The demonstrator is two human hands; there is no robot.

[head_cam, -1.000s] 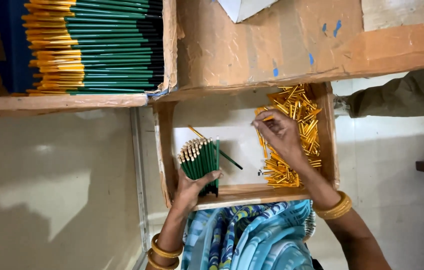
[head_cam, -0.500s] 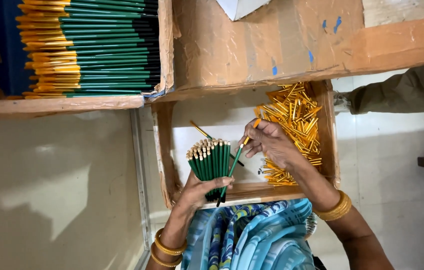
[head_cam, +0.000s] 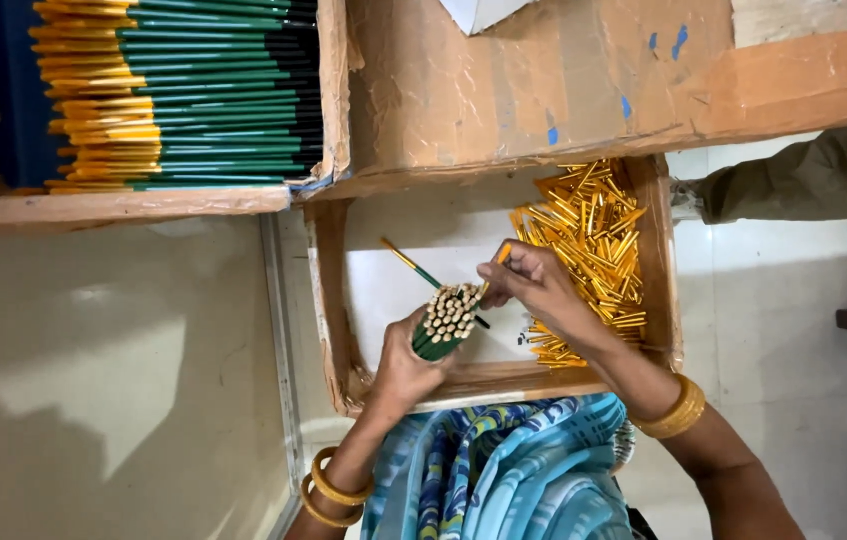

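Note:
My left hand [head_cam: 406, 368] grips a bundle of green pencils [head_cam: 448, 320], their bare wooden ends facing up toward me. My right hand [head_cam: 536, 288] pinches a small gold cap [head_cam: 504, 254] right at the top edge of the bundle. Both hands hover over a shallow cardboard tray [head_cam: 330, 300] with a white floor. A pile of gold caps [head_cam: 584, 240] fills the tray's right side. One green pencil with a gold end [head_cam: 414, 265] lies loose on the tray floor behind the bundle.
A larger cardboard box [head_cam: 336, 120] at upper left holds stacked green pencils with gold ends [head_cam: 184, 90]. A flat cardboard sheet [head_cam: 564, 80] lies beyond the tray. Another person's sleeve [head_cam: 794, 180] shows at right. Blue patterned fabric [head_cam: 504, 470] covers my lap.
My right hand left the cap pile and came to the bundle. The bundle tilted so its ends face me.

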